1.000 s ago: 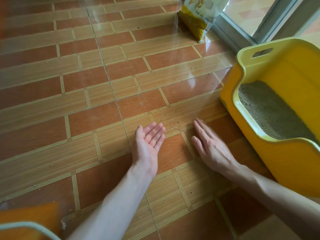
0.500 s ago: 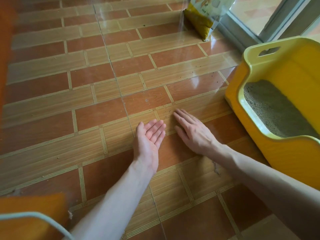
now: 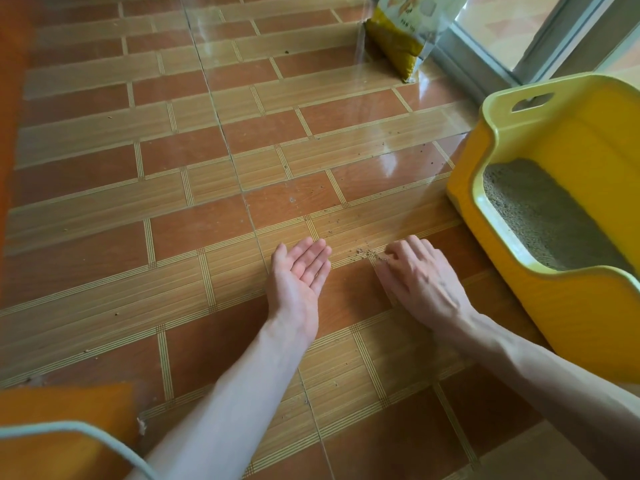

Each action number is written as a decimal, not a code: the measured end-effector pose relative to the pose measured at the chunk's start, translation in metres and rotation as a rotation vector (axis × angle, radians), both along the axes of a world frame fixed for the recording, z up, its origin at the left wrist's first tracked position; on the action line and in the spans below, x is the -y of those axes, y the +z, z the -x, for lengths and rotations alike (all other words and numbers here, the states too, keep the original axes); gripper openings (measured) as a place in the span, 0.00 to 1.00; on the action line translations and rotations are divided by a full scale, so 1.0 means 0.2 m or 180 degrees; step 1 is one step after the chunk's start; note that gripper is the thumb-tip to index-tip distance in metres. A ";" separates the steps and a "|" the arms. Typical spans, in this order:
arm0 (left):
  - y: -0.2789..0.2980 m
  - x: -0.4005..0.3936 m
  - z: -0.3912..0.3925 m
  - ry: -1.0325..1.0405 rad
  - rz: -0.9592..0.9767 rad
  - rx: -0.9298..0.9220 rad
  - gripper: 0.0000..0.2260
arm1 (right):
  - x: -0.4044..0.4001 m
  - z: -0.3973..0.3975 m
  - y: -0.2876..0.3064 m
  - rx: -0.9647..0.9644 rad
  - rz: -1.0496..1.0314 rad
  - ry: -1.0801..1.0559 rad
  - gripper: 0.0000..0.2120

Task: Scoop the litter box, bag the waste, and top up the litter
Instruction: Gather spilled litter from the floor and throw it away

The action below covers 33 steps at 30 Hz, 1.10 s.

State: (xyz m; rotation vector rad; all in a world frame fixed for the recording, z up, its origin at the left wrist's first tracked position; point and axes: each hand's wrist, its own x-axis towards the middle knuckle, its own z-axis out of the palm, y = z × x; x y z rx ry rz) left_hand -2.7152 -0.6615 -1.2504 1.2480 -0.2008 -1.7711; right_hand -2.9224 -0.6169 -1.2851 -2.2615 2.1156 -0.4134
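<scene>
The step in hand looks like gathering stray granules off the floor rather than scooping proper. The left hand (image 3: pixel 300 271) lies palm up on the tiles, fingers straight and together, holding nothing, set as a catching pan. The right hand (image 3: pixel 417 275) rests palm down just beside it, fingers loosely bent with the tips on the floor, pinching nothing that can be made out. A small heap of spilled grey-brown litter grains (image 3: pixel 363 252) sits between the two, touching the right fingertips.

To do this well, the right hand should keep its fingers close together and flat so grains do not slip through, and draw the heap in one low stroke toward the edge of the left palm. The left hand's edge should press tight to the tile, or grains will run under it. The grooved grout lines will likely trap some, so a stroke along the groove may serve better than across it.

The yellow plastic high-walled litter box (image 3: pixel 568 140) stands at the right, near the right forearm, with grey litter (image 3: pixel 540 216) lying level inside. A yellow and white litter bag (image 3: pixel 398 43) stands upright well beyond, by a glass sliding door frame (image 3: pixel 540 39).

The glossy orange and tan patterned tile floor (image 3: pixel 173 188) carries more scattered specks toward the box. An orange shape crossed by a pale cord (image 3: pixel 69 431) fills the near left corner; what it is I cannot tell.
</scene>
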 end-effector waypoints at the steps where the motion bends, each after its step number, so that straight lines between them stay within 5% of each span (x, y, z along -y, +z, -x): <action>1: 0.00 0.00 0.00 0.0002 -0.0018 -0.0016 0.23 | 0.01 0.00 0.01 -0.0239 -0.0149 -0.0203 0.20; 9: 0.01 0.00 0.00 0.0057 -0.0088 -0.0160 0.24 | 0.12 -0.11 -0.02 -0.0844 -0.0434 -0.0364 0.33; 18: 0.02 0.01 -0.03 0.0088 -0.0102 -0.0248 0.25 | 0.26 -0.20 0.02 -0.0887 -0.0635 -0.0421 0.25; 23: 0.02 0.02 -0.04 0.0046 -0.0131 -0.0451 0.26 | 0.26 -0.23 0.05 -0.1172 -0.0984 -0.0330 0.08; 33: 0.02 0.00 -0.06 0.0015 -0.0193 -0.0639 0.28 | 0.21 -0.23 0.11 -0.1299 -0.1299 -0.0411 0.12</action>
